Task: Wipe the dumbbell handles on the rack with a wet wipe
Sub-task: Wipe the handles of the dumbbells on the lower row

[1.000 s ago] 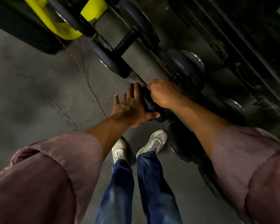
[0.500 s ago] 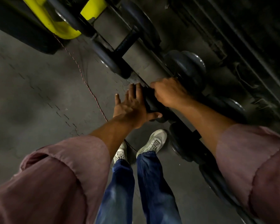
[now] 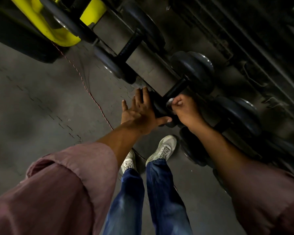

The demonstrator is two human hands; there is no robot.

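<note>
The round black rubber dumbbell (image 3: 161,108) sits on the grey metal rack (image 3: 143,65). The left hand (image 3: 141,111) lies flat, fingers straight, against its smooth end. The right hand (image 3: 185,109) curls round a small white wet wipe (image 3: 170,100) at the black handle (image 3: 176,89).

My right hand (image 3: 185,110) hides most of the wet wipe (image 3: 170,100); the yellow thing (image 3: 58,29) at 11 o'clock gets cropped.

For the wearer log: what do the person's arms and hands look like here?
Both arms wear loose, dusty-pink sleeves, rolled up so the forearms are bare. The left hand and right hand are bare: no gloves, rings, watch or bands visible.
</note>
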